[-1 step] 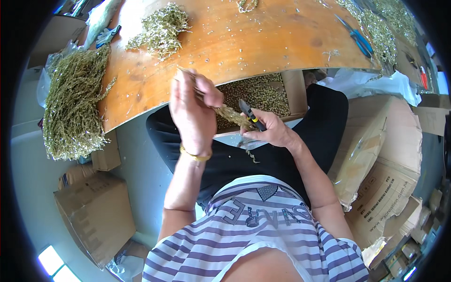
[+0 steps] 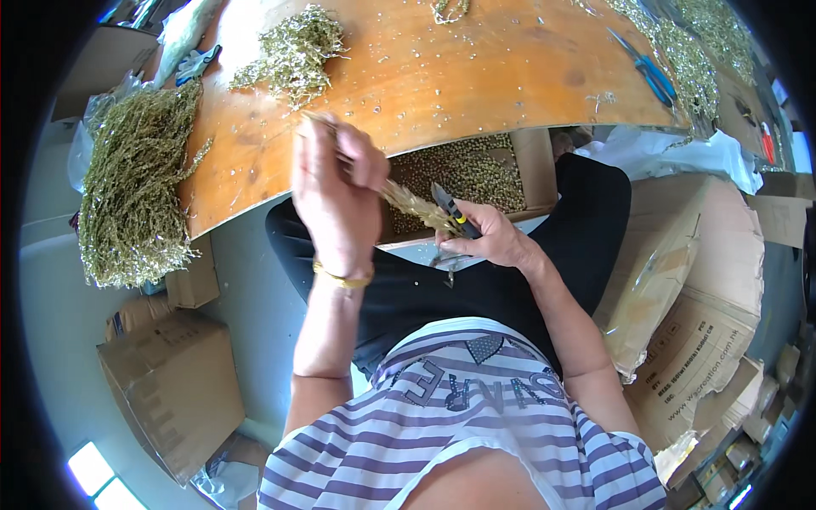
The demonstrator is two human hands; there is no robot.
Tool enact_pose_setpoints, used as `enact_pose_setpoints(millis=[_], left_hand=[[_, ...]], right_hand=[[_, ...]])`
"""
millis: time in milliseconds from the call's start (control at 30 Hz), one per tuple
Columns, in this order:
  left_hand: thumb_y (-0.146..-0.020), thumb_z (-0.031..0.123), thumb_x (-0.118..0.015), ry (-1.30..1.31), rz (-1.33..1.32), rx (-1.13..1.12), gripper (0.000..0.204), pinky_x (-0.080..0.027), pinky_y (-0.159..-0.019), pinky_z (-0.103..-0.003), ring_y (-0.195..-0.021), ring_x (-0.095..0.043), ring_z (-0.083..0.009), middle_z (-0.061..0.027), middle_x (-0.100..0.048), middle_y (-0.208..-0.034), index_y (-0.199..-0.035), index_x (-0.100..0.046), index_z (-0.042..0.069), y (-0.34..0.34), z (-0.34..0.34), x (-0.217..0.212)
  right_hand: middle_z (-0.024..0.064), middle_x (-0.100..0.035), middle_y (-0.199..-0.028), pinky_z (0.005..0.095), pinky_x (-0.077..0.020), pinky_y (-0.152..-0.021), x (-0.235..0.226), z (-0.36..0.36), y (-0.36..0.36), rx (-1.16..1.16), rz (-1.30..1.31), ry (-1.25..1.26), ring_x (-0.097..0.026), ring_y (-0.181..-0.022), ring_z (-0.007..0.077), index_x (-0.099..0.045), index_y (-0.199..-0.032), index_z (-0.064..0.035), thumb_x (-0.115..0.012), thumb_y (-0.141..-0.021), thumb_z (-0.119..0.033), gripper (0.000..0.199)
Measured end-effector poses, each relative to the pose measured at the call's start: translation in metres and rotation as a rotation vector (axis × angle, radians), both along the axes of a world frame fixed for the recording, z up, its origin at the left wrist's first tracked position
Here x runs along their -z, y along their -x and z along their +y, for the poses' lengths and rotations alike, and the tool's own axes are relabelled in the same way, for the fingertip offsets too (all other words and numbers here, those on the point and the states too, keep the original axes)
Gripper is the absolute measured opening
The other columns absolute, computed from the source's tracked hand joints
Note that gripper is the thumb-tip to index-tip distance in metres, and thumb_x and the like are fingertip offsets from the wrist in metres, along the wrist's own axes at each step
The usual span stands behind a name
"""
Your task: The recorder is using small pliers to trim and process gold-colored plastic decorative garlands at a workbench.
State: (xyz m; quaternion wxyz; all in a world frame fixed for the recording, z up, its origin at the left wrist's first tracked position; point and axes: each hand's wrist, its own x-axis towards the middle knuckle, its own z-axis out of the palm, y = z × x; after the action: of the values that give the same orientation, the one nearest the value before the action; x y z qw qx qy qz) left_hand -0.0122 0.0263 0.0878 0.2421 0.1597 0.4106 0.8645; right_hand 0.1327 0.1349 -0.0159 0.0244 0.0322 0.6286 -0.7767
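Observation:
Over my lap, a thin bunch of gold bead strands (image 2: pixel 410 202) stretches between both hands. My left hand (image 2: pixel 336 200), slightly blurred, is closed round its upper left part, and a tip pokes out above the fingers over the table edge. The other end is pinched in my right hand (image 2: pixel 497 238), which also holds cutting pliers (image 2: pixel 450 206) with black and yellow handles, jaws pointing up and away. Just beyond the strands, a cardboard box (image 2: pixel 534 166) of small gold beads (image 2: pixel 463 170) sits partly under the table.
On the wooden table (image 2: pixel 425 76) lie a middle heap of gold strands (image 2: pixel 297 51), more strands (image 2: pixel 684 64) at right and blue-handled pliers (image 2: pixel 653 78). A thick bundle (image 2: pixel 140 187) hangs over the left edge. A closed carton (image 2: pixel 174 395) stands left; folded cardboard (image 2: pixel 722 255) lies right.
My left hand has moved a little left and away from my right hand, and the strands between them show longer and straighter. The right hand and pliers have hardly moved.

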Motion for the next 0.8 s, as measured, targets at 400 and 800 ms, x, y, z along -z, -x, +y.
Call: enact_pose_setpoints(millis=[400, 800], left_hand=[[-0.094, 0.02, -0.04, -0.181, -0.044, 0.116, 0.02, -0.03, -0.052, -0.023, -0.056, -0.032, -0.0099, -0.0034, -0.044, -0.07, -0.091, -0.045, 0.001, 0.117, -0.008, -0.015], [-0.095, 0.022, -0.037, -0.193, -0.007, 0.033, 0.022, -0.03, -0.051, -0.024, -0.055, -0.032, -0.0106, -0.0028, -0.043, -0.068, -0.087, -0.043, 0.002, 0.142, 0.003, -0.017]], right_hand=[[0.016, -0.057, -0.098, 0.0327, -0.0438, -0.083, 0.009, 0.016, -0.014, -0.08, -0.161, 0.661, -0.056, -0.09, 0.0232, -0.044, -0.113, -0.0004, -0.049, -0.079, -0.014, 0.036], [0.0161, -0.056, -0.1, 0.0345, -0.0476, -0.079, 0.015, 0.007, -0.012, -0.064, -0.167, 0.754, -0.057, -0.091, 0.0245, -0.045, -0.109, -0.0025, -0.052, -0.08, -0.01, 0.031]])
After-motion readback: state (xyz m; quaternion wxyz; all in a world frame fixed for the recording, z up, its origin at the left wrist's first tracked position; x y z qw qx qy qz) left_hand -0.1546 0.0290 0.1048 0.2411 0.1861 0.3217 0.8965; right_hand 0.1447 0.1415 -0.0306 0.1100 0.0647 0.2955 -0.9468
